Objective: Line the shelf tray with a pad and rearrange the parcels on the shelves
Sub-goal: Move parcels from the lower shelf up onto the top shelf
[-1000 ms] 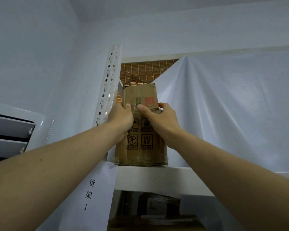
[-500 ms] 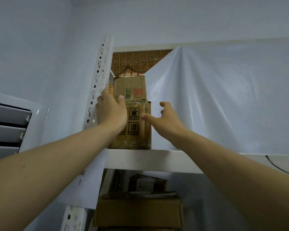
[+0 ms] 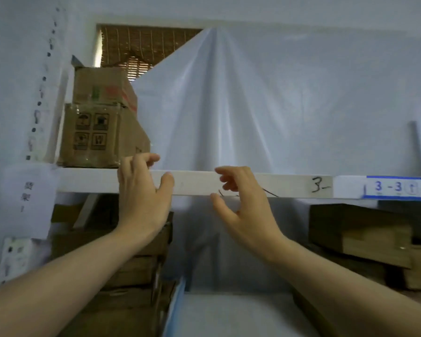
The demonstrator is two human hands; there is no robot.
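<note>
Two boxes point(image 3: 100, 122) stacked far left on top shelf point(image 3: 253, 186); both hands, left hand point(image 3: 141, 195) and right hand point(image 3: 241, 205), loose-fingered, empty. Lower parcels point(image 3: 360, 234) probably unsorted; pad unclear.

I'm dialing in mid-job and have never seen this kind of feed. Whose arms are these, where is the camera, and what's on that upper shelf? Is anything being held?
The one picture comes from a camera worn on a person's head, looking up at a white shelf. The two bare arms are that person's own. The left hand and the right hand hover in front of the shelf edge with loosely curled fingers, holding nothing. On the shelf's left end two cardboard parcels are stacked: a smaller box on a larger box. A white plastic sheet hangs behind. A blue label reads 3-3. More boxes sit below.
</note>
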